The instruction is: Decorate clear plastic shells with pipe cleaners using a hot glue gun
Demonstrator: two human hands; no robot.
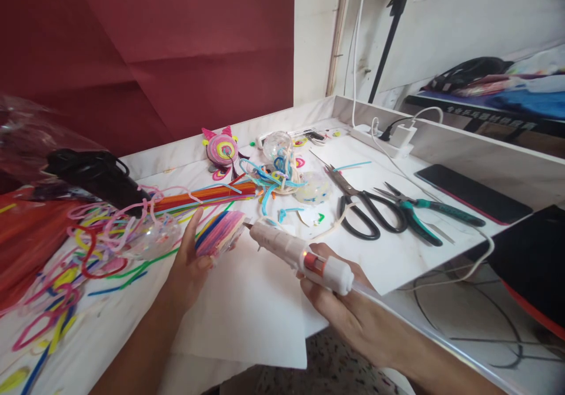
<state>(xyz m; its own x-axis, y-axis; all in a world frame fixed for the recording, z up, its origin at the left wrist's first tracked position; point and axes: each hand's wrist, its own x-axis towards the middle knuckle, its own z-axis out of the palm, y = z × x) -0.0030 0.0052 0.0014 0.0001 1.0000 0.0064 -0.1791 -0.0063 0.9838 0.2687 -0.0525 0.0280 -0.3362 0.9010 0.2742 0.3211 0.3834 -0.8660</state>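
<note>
My left hand (190, 265) grips a rounded piece covered in pink, yellow and blue pipe-cleaner stripes (223, 233), thumb and fingers at its edges. In my right hand (338, 292) is a white hot glue gun (286, 248) with an orange-lit window. Its nozzle points left, close to the striped piece's right side; whether they touch I cannot tell. A clear glue stick (410, 312) sticks out of the gun's back end. Below both hands lies a white paper sheet (247, 318).
Black-handled scissors (351, 192), green-handled pliers (415, 206) and a phone (472, 192) lie to the right. A power strip (384, 142) sits behind them. Loose pipe cleaners (101, 242) spread leftward near a black-handled tool (95, 174). A pink round ornament (223, 148) stands at the back.
</note>
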